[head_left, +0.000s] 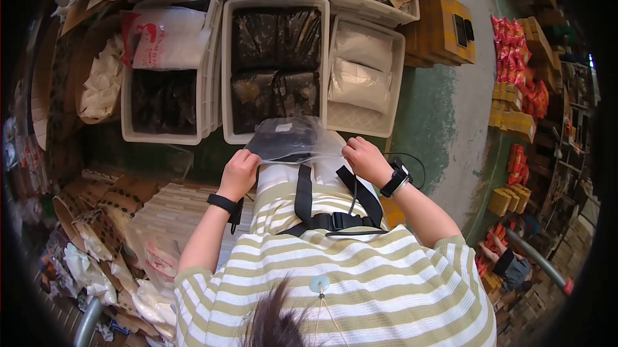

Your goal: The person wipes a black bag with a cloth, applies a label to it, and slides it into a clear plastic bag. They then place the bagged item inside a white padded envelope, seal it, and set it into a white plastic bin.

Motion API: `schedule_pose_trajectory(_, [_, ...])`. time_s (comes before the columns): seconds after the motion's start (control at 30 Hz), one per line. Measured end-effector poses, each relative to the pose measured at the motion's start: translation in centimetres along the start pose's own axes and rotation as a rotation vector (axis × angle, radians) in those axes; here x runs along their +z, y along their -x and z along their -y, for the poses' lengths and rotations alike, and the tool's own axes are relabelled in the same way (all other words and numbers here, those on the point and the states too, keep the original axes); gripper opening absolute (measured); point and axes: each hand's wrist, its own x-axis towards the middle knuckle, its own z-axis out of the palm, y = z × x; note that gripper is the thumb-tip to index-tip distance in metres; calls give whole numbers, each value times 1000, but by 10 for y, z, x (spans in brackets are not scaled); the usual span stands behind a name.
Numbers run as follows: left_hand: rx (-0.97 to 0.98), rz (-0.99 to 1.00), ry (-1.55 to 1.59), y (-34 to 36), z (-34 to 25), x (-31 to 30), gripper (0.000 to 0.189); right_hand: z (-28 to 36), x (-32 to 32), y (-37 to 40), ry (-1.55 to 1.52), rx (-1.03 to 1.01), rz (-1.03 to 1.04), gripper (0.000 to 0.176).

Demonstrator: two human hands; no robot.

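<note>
A clear plastic bag [293,142] with something dark inside and a small white label lies over my lap. My left hand [241,170] pinches the bag's near left corner. At the opposite corner, my right hand [365,159] is closed on the same edge, so the edge is stretched between both hands. Just beyond the bag stands a white crate [228,76] with dark, shiny wrapped packs [277,38] in it. The bag's far end reaches the crate's near rim; whether it touches cannot be made out.
To the right, another white crate [362,118] holds white packs [358,83]. A left crate [161,138] holds dark items under a red-printed plastic bag [170,38]. Cardboard boxes [438,31] with a phone on top stand at the back right. Opened cartons [96,218] lie left.
</note>
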Motion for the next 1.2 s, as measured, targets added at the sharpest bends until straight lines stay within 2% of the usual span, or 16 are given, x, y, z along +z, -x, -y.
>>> schedule_pose_trajectory(0.33, [20,-1,6,-1,1,-1,8,-1,0,-2,-52,97,9,8])
schedule_pose_trajectory(0.43, [19,-6,-1,-3,2,1,7,4,-8,-6,-128,18,-60,8])
schedule_pose_trajectory(0.53, [13,-9,0,-4,2,1,8,1,-6,-7,-160,14,11,9])
schedule_pose_trajectory(0.73, [12,-10,13,-12,-4,6,7,-10,4,1,-132,28,-8,9])
schedule_pose_trajectory(0.93, [44,66,-10,-16,-2,1,8,3,0,-5,-179,34,-81,7])
schedule_pose_trajectory(1.03, [64,126,-21,-18,6,-5,7,1,14,-9,-196,21,17,9])
schedule_pose_trajectory(1.2, [107,146,16,-25,11,-11,5,11,21,-7,-174,46,-9,10])
